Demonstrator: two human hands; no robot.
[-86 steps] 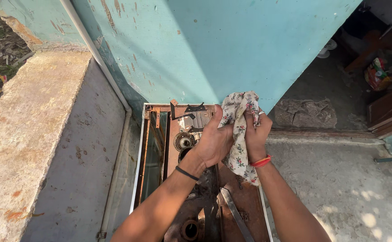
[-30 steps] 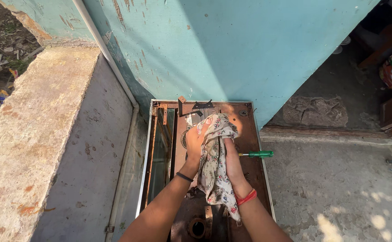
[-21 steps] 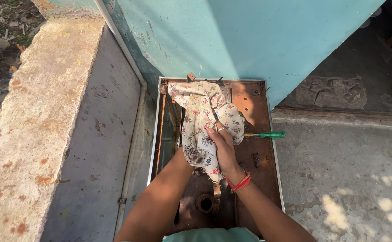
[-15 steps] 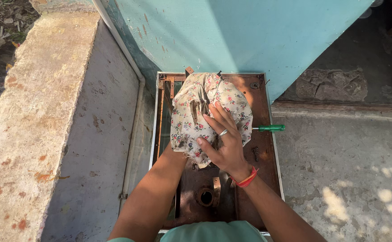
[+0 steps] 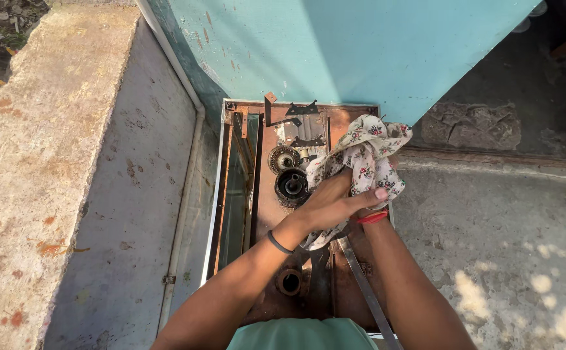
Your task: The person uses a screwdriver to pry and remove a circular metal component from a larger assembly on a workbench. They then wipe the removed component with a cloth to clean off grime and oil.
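While the left hand [image 5: 331,206] is pressing its grip down on the floral cloth [image 5: 364,159], the right hand, hidden beneath it, is showing no readable grip. Beside the cloth, a black burner [image 5: 292,186] is sitting on the rusty stove top [image 5: 344,285], a turquoise wall [image 5: 361,45] rising beyond.

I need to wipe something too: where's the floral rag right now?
In the head view, the floral rag is bunched under both hands on the right side of the rusty stove top, beside the black burner.
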